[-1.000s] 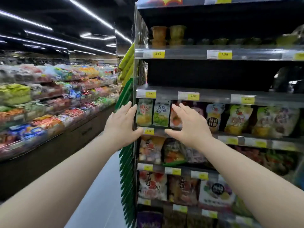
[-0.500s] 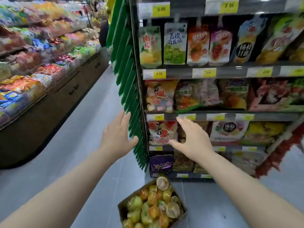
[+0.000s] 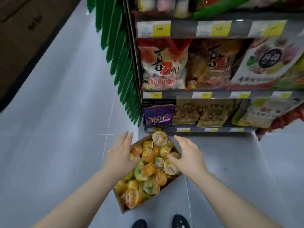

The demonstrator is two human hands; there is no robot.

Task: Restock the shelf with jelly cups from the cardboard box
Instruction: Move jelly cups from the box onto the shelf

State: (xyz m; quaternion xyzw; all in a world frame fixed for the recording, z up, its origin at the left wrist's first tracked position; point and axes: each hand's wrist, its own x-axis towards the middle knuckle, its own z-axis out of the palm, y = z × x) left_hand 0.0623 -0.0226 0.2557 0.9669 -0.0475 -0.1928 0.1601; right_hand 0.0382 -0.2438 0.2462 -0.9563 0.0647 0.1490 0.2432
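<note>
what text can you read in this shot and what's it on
"Kpokan", end blurred: purple bag
"乳酸果", last sign unclear: red-white bag
Too blurred to read: price tags, brown bags, jelly cups

The jelly cups (image 3: 148,170) below me are orange, yellow and green under clear glossy film, heaped in a plain brown cardboard box (image 3: 119,204). The floor (image 3: 57,129) is pale blue-grey with thin white seams. My shoes (image 3: 180,222) are dark with light speckles. The shelf edges (image 3: 183,28) are grey, carrying price tags (image 3: 161,28) half white, half yellow. A purple bag (image 3: 158,115) bears jagged yellow-green lettering; the bags beside it (image 3: 187,112) are tan-gold. Above, one bag (image 3: 162,66) is white and red with bold black characters. Green slats (image 3: 118,46) line the shelf's side, and red tinsel (image 3: 286,119) hangs at far right.
</note>
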